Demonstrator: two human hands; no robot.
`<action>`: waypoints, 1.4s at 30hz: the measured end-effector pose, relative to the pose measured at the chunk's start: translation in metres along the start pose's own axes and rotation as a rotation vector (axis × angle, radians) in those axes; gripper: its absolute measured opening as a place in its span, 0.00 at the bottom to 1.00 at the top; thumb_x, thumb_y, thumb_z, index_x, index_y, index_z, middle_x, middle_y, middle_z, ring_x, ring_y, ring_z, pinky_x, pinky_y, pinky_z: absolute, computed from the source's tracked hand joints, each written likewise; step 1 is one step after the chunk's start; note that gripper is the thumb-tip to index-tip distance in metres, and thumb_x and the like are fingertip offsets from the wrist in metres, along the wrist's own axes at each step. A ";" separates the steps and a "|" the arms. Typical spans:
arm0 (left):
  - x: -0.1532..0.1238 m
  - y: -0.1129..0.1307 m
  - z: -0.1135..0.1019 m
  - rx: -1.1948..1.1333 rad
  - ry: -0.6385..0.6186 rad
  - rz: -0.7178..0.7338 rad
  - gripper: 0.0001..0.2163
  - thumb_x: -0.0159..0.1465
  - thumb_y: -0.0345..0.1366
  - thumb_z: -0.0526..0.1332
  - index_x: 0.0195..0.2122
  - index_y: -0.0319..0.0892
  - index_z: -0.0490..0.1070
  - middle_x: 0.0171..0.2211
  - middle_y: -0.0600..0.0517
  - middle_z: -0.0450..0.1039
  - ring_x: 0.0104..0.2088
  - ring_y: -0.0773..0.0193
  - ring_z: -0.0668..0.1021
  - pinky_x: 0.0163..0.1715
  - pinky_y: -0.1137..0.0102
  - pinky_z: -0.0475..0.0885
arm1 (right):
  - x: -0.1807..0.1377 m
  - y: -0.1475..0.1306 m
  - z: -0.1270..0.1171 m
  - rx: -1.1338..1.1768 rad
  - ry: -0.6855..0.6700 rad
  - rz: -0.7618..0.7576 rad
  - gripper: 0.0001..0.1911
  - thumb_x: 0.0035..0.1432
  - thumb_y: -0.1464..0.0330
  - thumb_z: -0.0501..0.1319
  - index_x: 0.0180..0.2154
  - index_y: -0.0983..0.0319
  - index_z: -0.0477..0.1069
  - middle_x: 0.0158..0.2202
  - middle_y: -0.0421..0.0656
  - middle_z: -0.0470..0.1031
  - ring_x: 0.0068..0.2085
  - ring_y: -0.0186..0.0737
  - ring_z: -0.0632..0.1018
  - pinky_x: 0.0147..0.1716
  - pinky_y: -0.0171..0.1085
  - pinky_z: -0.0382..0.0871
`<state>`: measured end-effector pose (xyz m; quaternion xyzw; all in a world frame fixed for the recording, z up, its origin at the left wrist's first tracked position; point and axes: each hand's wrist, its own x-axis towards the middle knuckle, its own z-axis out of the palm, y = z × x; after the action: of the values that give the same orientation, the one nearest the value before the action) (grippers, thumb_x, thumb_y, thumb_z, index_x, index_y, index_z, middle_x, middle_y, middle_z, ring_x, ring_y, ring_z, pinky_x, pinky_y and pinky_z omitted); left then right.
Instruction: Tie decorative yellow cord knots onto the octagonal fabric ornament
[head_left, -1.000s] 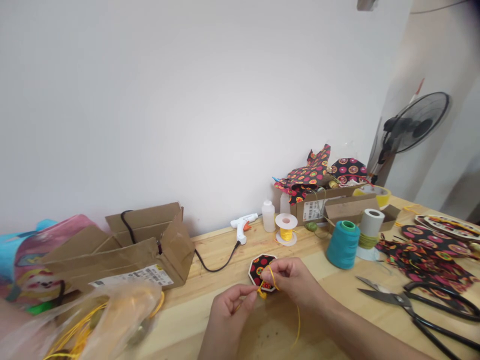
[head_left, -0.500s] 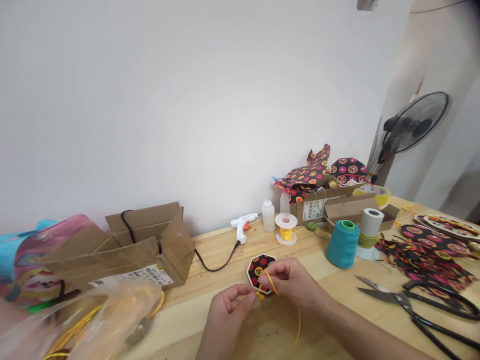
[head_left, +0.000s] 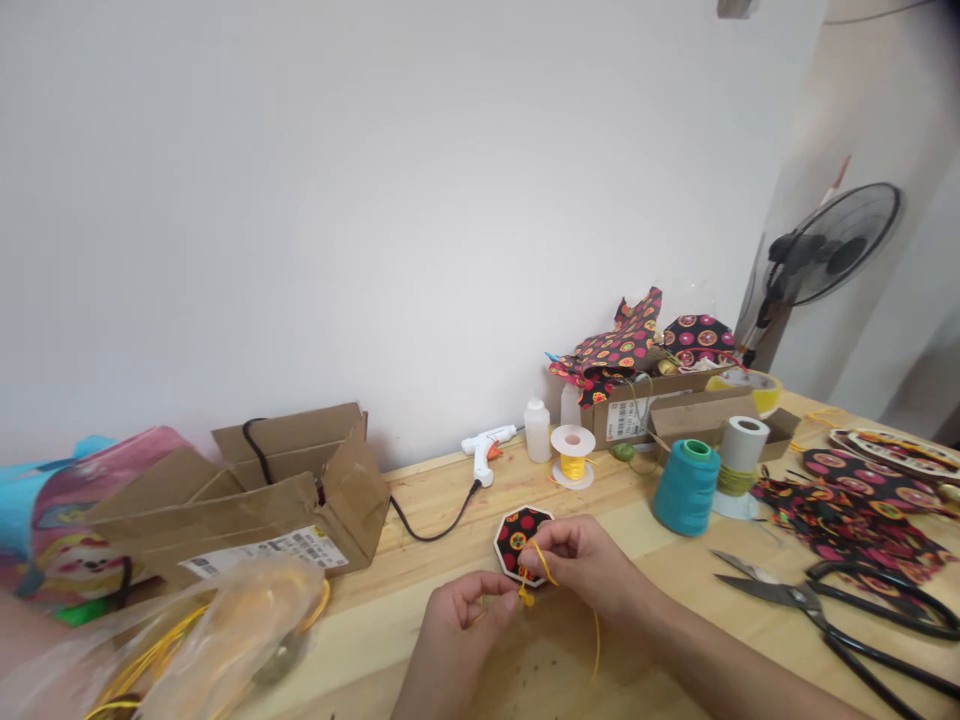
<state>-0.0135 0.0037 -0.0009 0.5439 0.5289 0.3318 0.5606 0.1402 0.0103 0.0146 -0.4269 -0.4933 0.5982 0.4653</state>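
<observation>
Both my hands meet at the near edge of an octagonal piece [head_left: 513, 535], covered in black patterned fabric with a pale border, lying on the wooden table. Yellow cord [head_left: 598, 640] is pinched in the fingertips of my right hand [head_left: 589, 560], with a loop over the fingers and a tail hanging below. My left hand [head_left: 472, 615] is closed, thumb against forefinger, on the same cord beside a small yellow knot [head_left: 526, 598]. Whether the cord is attached to the octagonal piece cannot be made out behind my fingers.
A glue gun [head_left: 484, 455] and a spool of yellow cord [head_left: 573, 466] lie behind my hands. To the right are a teal thread cone [head_left: 686, 490], large scissors [head_left: 806, 598] and fabric scraps [head_left: 862, 530]. An open cardboard box [head_left: 352, 500] and a plastic bag [head_left: 247, 620] are left.
My left hand has shifted very slightly right, and the small yellow knot shows a little more clearly beside it. The octagonal piece stays in place.
</observation>
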 end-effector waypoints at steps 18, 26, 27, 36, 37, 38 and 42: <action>-0.002 0.005 0.001 0.018 0.045 -0.007 0.18 0.39 0.48 0.63 0.21 0.36 0.69 0.06 0.64 0.50 0.10 0.78 0.49 0.11 0.78 0.41 | -0.002 -0.002 0.000 0.085 0.007 -0.047 0.13 0.36 0.63 0.65 0.16 0.68 0.68 0.16 0.36 0.64 0.20 0.26 0.62 0.20 0.29 0.52; -0.005 0.009 0.003 -0.058 0.038 0.016 0.15 0.42 0.46 0.63 0.21 0.38 0.66 0.07 0.64 0.53 0.08 0.79 0.51 0.09 0.80 0.42 | -0.001 -0.005 -0.003 0.061 -0.015 0.019 0.11 0.37 0.64 0.64 0.18 0.67 0.70 0.17 0.37 0.68 0.20 0.27 0.65 0.21 0.28 0.55; -0.005 0.009 0.002 -0.081 0.032 0.012 0.15 0.42 0.46 0.63 0.21 0.39 0.65 0.07 0.64 0.53 0.07 0.79 0.51 0.08 0.80 0.42 | -0.001 -0.007 -0.005 0.079 -0.003 0.021 0.11 0.37 0.63 0.64 0.19 0.66 0.70 0.18 0.38 0.69 0.21 0.28 0.66 0.22 0.29 0.56; -0.001 0.004 -0.004 -0.275 0.023 -0.042 0.13 0.44 0.43 0.62 0.22 0.39 0.63 0.09 0.64 0.54 0.08 0.80 0.51 0.07 0.82 0.43 | 0.001 -0.018 -0.024 -0.227 0.489 -0.371 0.09 0.45 0.69 0.56 0.31 0.64 0.70 0.33 0.44 0.72 0.35 0.40 0.70 0.35 0.37 0.61; -0.001 0.005 -0.004 -0.292 0.019 -0.042 0.13 0.44 0.43 0.62 0.22 0.39 0.63 0.08 0.65 0.53 0.08 0.80 0.49 0.08 0.82 0.42 | -0.001 -0.018 -0.022 -0.334 0.427 -0.462 0.09 0.46 0.70 0.55 0.32 0.63 0.70 0.35 0.44 0.71 0.37 0.41 0.69 0.38 0.38 0.60; -0.001 0.006 -0.003 -0.297 0.020 -0.047 0.13 0.43 0.44 0.62 0.22 0.40 0.62 0.07 0.66 0.51 0.08 0.80 0.49 0.08 0.81 0.41 | -0.003 -0.018 -0.019 -0.444 0.338 -0.543 0.10 0.48 0.71 0.54 0.33 0.62 0.70 0.36 0.44 0.71 0.40 0.41 0.68 0.40 0.38 0.59; -0.002 0.009 0.001 -0.215 0.032 -0.071 0.16 0.41 0.48 0.61 0.20 0.41 0.61 0.04 0.67 0.47 0.06 0.79 0.47 0.08 0.79 0.38 | -0.010 -0.015 -0.005 -0.785 -0.011 -0.704 0.13 0.52 0.69 0.52 0.41 0.59 0.65 0.39 0.44 0.69 0.42 0.39 0.66 0.42 0.39 0.57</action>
<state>-0.0115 0.0032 0.0079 0.4564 0.5181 0.3752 0.6184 0.1492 0.0024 0.0294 -0.3744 -0.7962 0.1783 0.4407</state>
